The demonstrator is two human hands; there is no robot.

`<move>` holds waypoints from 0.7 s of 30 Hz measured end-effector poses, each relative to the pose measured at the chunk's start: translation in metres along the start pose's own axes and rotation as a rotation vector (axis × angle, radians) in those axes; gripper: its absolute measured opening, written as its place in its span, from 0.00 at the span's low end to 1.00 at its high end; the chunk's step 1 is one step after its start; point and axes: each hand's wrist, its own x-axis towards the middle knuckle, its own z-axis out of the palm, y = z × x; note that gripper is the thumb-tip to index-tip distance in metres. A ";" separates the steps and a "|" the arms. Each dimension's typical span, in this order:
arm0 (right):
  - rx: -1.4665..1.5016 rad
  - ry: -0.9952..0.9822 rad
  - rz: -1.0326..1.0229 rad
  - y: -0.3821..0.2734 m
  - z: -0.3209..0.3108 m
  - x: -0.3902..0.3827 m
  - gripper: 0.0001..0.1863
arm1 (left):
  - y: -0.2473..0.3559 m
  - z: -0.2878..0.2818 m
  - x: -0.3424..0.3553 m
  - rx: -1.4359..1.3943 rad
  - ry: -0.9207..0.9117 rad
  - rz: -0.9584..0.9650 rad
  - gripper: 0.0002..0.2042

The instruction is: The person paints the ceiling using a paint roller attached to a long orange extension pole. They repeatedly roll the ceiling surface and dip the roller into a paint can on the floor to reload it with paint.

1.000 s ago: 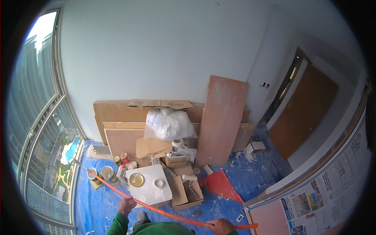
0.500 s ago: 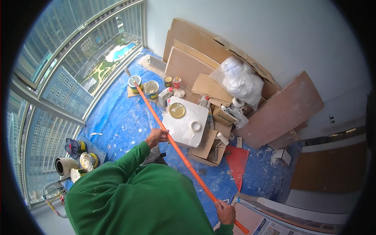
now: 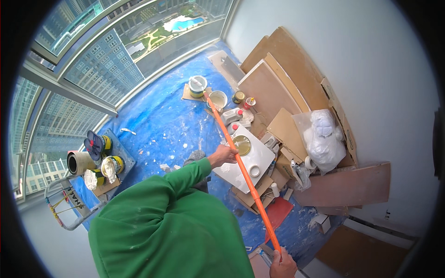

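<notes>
Blue sheet (image 3: 155,127) covered the floor, clutter on most of the right side. Big brown boards (image 3: 273,88) leaned on the wall (image 3: 315,37), with a reddish board (image 3: 345,185) slanting out below them. Orange pole (image 3: 244,174) ran diagonally through the middle, far end up by the paint cans, near end down at the right hand. White panel (image 3: 263,154) sat directly under the pole's run, cardboard boxes (image 3: 287,169) packed against its right side, so not much clear space there. Metal frame (image 3: 52,202) at far left, beside a board (image 3: 76,199) with large dark lettering, partly cut by the view. Stuffed plastic bag (image 3: 324,139) was on the pile near the boards. Two paint cans (image 3: 197,94) stood next to the pole's far end; couldn't tell if it touched either. More yellow-and-dark cans (image 3: 119,163) at left; label text too small to make out. Round gold lid (image 3: 242,145) lay on the panel, just beside the pole. Grip: left hand (image 3: 224,156) closed round the pole near mid-length, right hand (image 3: 282,265) wrapped on its lower end. Smallest: white roll (image 3: 255,166) on the panel, right of the pole.
</notes>
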 end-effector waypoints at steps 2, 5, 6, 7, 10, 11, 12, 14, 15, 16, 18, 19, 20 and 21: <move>-0.131 0.105 -0.068 -0.029 -0.032 0.025 0.14 | 0.030 -0.002 0.018 -0.031 -0.020 -0.003 0.14; -0.309 0.240 -0.177 -0.073 -0.076 0.063 0.13 | 0.069 -0.005 0.043 -0.130 -0.026 -0.004 0.15; -0.338 0.305 -0.228 -0.084 -0.087 0.075 0.13 | 0.080 -0.006 0.050 -0.214 -0.038 -0.005 0.10; -0.366 0.370 -0.281 -0.095 -0.098 0.088 0.13 | 0.092 -0.008 0.057 -0.256 -0.052 0.012 0.10; -0.426 0.425 -0.356 -0.132 -0.133 0.122 0.12 | 0.131 -0.011 0.070 -0.335 -0.088 0.057 0.08; -0.402 0.434 -0.368 -0.144 -0.136 0.132 0.13 | 0.142 -0.015 0.079 -0.357 -0.090 0.056 0.09; -0.379 0.443 -0.381 -0.155 -0.137 0.142 0.13 | 0.153 -0.020 0.087 -0.379 -0.091 0.054 0.09; -0.365 0.467 -0.440 -0.169 -0.137 0.173 0.14 | 0.178 -0.035 0.105 -0.444 -0.059 0.118 0.10; -0.384 0.448 -0.431 -0.181 -0.140 0.184 0.13 | 0.184 -0.043 0.121 -0.462 -0.051 0.128 0.11; -0.407 0.434 -0.433 -0.194 -0.143 0.197 0.13 | 0.192 -0.051 0.134 -0.488 -0.039 0.145 0.12; -0.480 0.422 -0.494 -0.226 -0.152 0.221 0.13 | 0.209 -0.064 0.154 -0.576 0.002 0.141 0.12; -0.514 0.417 -0.523 -0.241 -0.155 0.231 0.13 | 0.216 -0.070 0.162 -0.619 0.023 0.140 0.13; -0.535 0.419 -0.569 -0.259 -0.159 0.243 0.13 | 0.218 -0.083 0.176 -0.653 0.011 0.162 0.11; -0.553 0.414 -0.604 -0.276 -0.160 0.251 0.13 | 0.217 -0.090 0.182 -0.675 0.046 0.162 0.11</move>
